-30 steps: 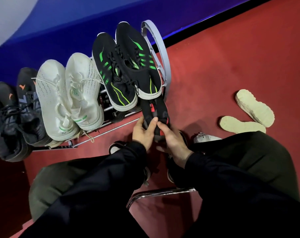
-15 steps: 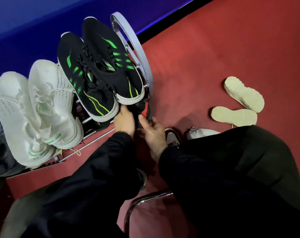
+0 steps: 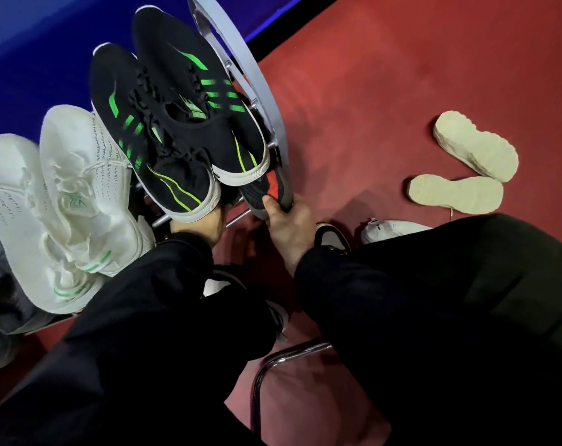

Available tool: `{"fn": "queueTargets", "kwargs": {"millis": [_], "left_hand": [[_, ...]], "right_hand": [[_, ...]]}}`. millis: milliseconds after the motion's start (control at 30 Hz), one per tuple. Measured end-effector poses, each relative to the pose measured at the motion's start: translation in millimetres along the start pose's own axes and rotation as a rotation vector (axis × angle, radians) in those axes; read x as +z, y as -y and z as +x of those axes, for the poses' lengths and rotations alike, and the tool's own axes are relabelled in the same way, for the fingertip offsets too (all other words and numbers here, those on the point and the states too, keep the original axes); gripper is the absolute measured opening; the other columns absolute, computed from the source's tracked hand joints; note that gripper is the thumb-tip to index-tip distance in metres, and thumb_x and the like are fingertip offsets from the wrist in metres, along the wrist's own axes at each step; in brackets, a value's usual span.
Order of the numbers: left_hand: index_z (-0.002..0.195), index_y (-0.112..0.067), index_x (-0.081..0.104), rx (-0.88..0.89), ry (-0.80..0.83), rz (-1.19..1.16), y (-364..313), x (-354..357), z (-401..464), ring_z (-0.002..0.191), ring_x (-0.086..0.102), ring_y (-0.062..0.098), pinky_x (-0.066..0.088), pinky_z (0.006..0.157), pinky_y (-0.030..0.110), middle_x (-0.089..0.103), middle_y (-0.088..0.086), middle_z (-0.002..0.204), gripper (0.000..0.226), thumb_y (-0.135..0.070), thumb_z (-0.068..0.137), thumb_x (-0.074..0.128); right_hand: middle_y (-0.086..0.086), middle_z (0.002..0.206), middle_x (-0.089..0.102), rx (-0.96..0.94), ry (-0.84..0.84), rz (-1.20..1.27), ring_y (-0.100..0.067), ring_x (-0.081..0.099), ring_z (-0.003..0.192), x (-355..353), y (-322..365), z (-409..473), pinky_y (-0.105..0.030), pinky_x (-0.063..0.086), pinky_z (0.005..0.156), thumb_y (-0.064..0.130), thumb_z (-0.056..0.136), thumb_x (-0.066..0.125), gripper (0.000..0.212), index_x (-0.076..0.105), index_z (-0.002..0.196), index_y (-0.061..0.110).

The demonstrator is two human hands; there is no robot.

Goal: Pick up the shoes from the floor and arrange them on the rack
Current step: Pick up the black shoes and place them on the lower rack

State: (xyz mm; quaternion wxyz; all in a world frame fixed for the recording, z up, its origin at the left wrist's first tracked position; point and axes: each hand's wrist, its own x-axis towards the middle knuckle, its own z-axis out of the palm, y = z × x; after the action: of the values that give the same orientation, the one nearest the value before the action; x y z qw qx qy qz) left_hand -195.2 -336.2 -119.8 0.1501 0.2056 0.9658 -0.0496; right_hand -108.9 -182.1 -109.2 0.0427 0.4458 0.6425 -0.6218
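A black-and-red shoe (image 3: 266, 193) is gripped at its heel by the right hand (image 3: 289, 223), thumb on top, below the green-striped pair (image 3: 180, 123). The left hand (image 3: 199, 228) is mostly hidden; its grip cannot be told. The shoe should be slid level onto the lower rack (image 3: 266, 101) bars.

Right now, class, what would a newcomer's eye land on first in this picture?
First, the black shoes with green stripes on the rack's top tier, beside the rack's grey end loop. Just below them, the right hand grips a black-and-red shoe at the lower tier. To the right, two pale shoes lie sole-up on the red floor.
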Motion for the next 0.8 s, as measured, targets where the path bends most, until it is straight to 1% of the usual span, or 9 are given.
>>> {"fn": "queueTargets", "kwargs": {"millis": [67, 133, 233, 333, 467, 533, 600, 700, 800], "left_hand": [[0.138, -0.002, 0.050, -0.007, -0.027, -0.008, -1.7, -1.5, -15.0, 0.129, 0.050, 0.046, 0.042, 0.107, 0.054, 0.052, 0.026, 0.141, 0.047, -0.026, 0.098, 0.056], [0.120, 0.008, 0.061, -0.004, -0.003, 0.080, -0.8, -1.7, -26.3, 0.110, 0.061, 0.050, 0.051, 0.093, 0.056, 0.062, 0.034, 0.120, 0.036, -0.009, 0.088, 0.066], [0.109, 0.000, 0.062, -0.018, 0.078, 0.098, -4.8, -10.6, -23.0, 0.101, 0.060, 0.048, 0.050, 0.082, 0.055, 0.064, 0.029, 0.107, 0.027, -0.016, 0.092, 0.050], [0.107, -0.005, 0.061, -0.061, 0.107, 0.016, -13.8, -13.8, -26.5, 0.095, 0.061, 0.047, 0.053, 0.072, 0.052, 0.064, 0.026, 0.103, 0.025, -0.022, 0.091, 0.050], [0.124, -0.006, 0.054, -0.092, 0.116, -0.050, -26.0, -13.0, -21.4, 0.114, 0.057, 0.046, 0.051, 0.091, 0.053, 0.061, 0.027, 0.123, 0.045, -0.038, 0.092, 0.050], [0.142, -0.013, 0.038, -0.027, 0.113, -0.132, -30.3, -16.2, -17.2, 0.130, 0.045, 0.045, 0.043, 0.104, 0.055, 0.048, 0.025, 0.142, 0.065, -0.040, 0.085, 0.049], [0.148, -0.017, 0.027, -0.069, 0.126, -0.153, -32.0, -16.8, -17.2, 0.135, 0.040, 0.045, 0.039, 0.108, 0.056, 0.041, 0.022, 0.149, 0.078, -0.048, 0.078, 0.048], [0.142, -0.009, 0.038, -0.144, 0.181, -0.189, -22.2, -6.2, -8.6, 0.131, 0.046, 0.041, 0.039, 0.109, 0.050, 0.048, 0.020, 0.144, 0.077, -0.056, 0.083, 0.054], [0.147, -0.014, 0.042, 0.023, 0.138, -0.195, -4.7, 9.5, 4.7, 0.139, 0.040, 0.041, 0.031, 0.116, 0.049, 0.043, 0.016, 0.151, 0.070, -0.055, 0.090, 0.037]], "right_hand": [[-0.001, 0.099, 0.077, -0.035, -0.012, -0.033, -0.026, 0.074, 0.095, 4.3, 7.1, -3.0, -0.042, 0.059, 0.090, 0.064, 0.077, 0.064, 0.057, 0.066, 0.111, 0.019], [-0.005, 0.102, 0.075, -0.049, -0.063, -0.053, -0.030, 0.071, 0.097, 5.9, 15.3, -6.0, -0.040, 0.057, 0.090, 0.056, 0.085, 0.068, 0.049, 0.064, 0.114, 0.017], [-0.006, 0.104, 0.075, 0.008, -0.082, -0.027, -0.031, 0.070, 0.101, 8.9, 17.0, -4.5, -0.035, 0.055, 0.090, 0.043, 0.090, 0.071, 0.042, 0.063, 0.118, 0.014], [-0.005, 0.109, 0.075, -0.014, -0.040, -0.051, -0.031, 0.071, 0.102, 5.9, 10.0, -1.3, -0.037, 0.056, 0.091, 0.040, 0.092, 0.067, 0.050, 0.049, 0.135, 0.020], [-0.002, 0.102, 0.074, -0.156, 0.062, -0.176, -0.032, 0.071, 0.091, -4.3, 3.8, 6.2, -0.045, 0.056, 0.085, 0.037, 0.092, 0.058, 0.047, 0.038, 0.134, 0.029], [-0.003, 0.103, 0.073, -0.151, 0.044, -0.150, -0.033, 0.070, 0.093, -3.7, 12.2, 6.5, -0.043, 0.055, 0.085, 0.034, 0.092, 0.057, 0.043, 0.042, 0.132, 0.028], [-0.004, 0.106, 0.073, -0.114, 0.039, -0.119, -0.034, 0.069, 0.096, -2.0, 20.0, 6.7, -0.040, 0.054, 0.087, 0.036, 0.093, 0.057, 0.041, 0.043, 0.131, 0.030], [-0.004, 0.102, 0.073, -0.152, 0.062, -0.073, -0.038, 0.070, 0.088, -1.4, 14.0, 11.7, -0.051, 0.057, 0.083, 0.041, 0.088, 0.054, 0.040, 0.044, 0.127, 0.036], [-0.003, 0.104, 0.071, -0.149, 0.041, -0.007, -0.042, 0.069, 0.087, 2.5, -2.1, 22.3, -0.059, 0.057, 0.076, 0.044, 0.087, 0.053, 0.039, 0.047, 0.125, 0.041]]}}
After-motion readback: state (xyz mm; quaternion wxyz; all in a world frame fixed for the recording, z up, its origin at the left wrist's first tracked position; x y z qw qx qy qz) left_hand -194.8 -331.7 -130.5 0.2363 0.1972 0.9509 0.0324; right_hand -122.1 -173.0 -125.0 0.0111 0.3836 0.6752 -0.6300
